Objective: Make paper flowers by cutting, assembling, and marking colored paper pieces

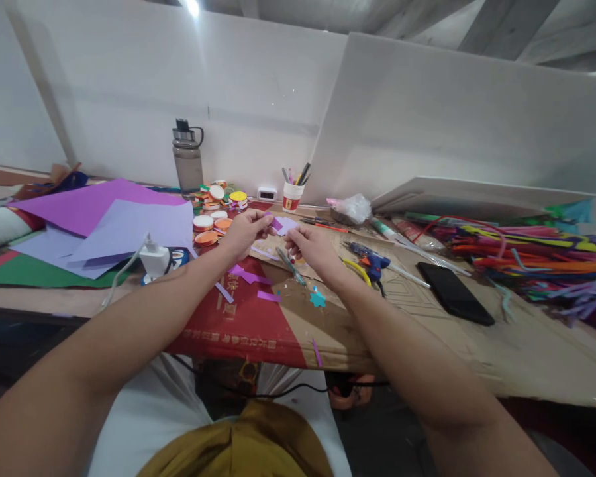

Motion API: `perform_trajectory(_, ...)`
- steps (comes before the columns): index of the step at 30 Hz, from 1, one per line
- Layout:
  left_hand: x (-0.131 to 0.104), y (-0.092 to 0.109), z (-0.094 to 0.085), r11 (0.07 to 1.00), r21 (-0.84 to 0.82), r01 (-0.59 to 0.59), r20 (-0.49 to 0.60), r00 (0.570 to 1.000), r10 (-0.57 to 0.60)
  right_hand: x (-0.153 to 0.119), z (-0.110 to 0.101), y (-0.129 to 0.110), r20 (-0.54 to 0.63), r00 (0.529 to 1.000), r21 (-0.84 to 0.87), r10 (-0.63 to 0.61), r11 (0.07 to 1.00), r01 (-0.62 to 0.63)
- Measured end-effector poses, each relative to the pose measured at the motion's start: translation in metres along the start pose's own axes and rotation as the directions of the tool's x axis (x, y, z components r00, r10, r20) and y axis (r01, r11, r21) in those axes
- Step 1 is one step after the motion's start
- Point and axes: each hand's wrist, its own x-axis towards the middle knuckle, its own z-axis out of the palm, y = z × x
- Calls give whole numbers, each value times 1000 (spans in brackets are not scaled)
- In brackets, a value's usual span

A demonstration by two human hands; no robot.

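Above the middle of the table my left hand (251,232) pinches a small purple paper piece (277,224). Against it lies a pale lavender paper piece (289,224), its edge between the thumb and fingers of my right hand (305,248). The two pieces overlap; whether they are stuck together I cannot tell. Scissors (289,265) rest just below my right hand. Purple paper scraps (251,275) and a turquoise flower-shaped cutout (318,297) lie on the red and brown cardboard (248,338) nearer to me.
Purple sheets (89,202) and a white plug adapter (155,260) are at left. Behind stand a water bottle (187,162), round paper-topped pieces (206,239) and a paper cup of pens (293,197). At right are a blue glue gun (375,264), a black phone (454,291) and colourful pipe cleaners (536,248).
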Motion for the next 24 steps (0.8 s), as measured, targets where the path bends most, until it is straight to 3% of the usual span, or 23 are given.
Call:
perform_trajectory(5,-1,0,0,997,-25,70,-54,996,-71,4,-11,0,-54,990,-207,-128,972,114)
perform_trajectory(11,0,-11,-2,995,-42,87,-105,990,-91,4,-20,1,4,979,-600,-204,783,166)
perform_trajectory(17,2,-9,-5,996,-37,79,-145,986,-83,4,-20,9,119,981,-720,-153,667,191)
perform_trajectory(21,1,-7,-4,994,-31,106,-114,987,-109,8,-23,14,102,985,-772,-140,614,167)
perform_trajectory(24,0,-8,-3,992,-36,119,-113,986,-123,13,-35,14,17,985,-774,-174,621,123)
